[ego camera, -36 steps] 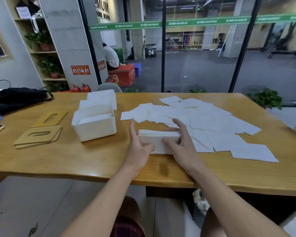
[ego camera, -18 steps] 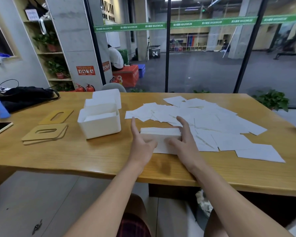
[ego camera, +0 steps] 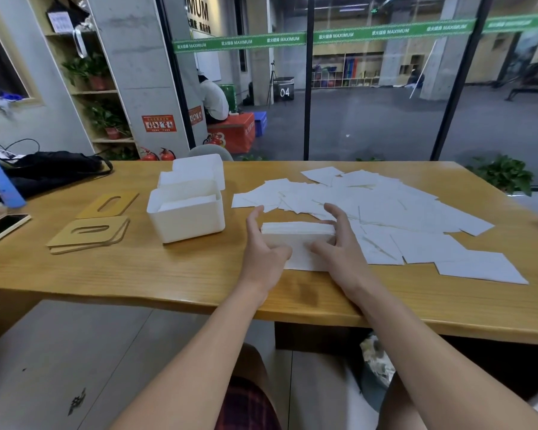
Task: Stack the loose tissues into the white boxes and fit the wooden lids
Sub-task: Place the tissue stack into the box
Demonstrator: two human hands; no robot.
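A neat stack of white tissues sits just above the table between my hands. My left hand grips its left end and my right hand grips its right end, thumbs underneath. Many loose tissues lie spread over the table to the right. A white box holding some tissues stands to the left of the stack, with a second white box behind it. Wooden lids with slots lie further left, and another wooden lid lies behind them.
The wooden table has its front edge near me. A black bag, a blue bottle and a phone lie at the far left. Glass walls and a plant stand behind the table.
My hands have closed in on the ends of the tissue stack and lifted it slightly off the sheet beneath. The camera has shifted a little.
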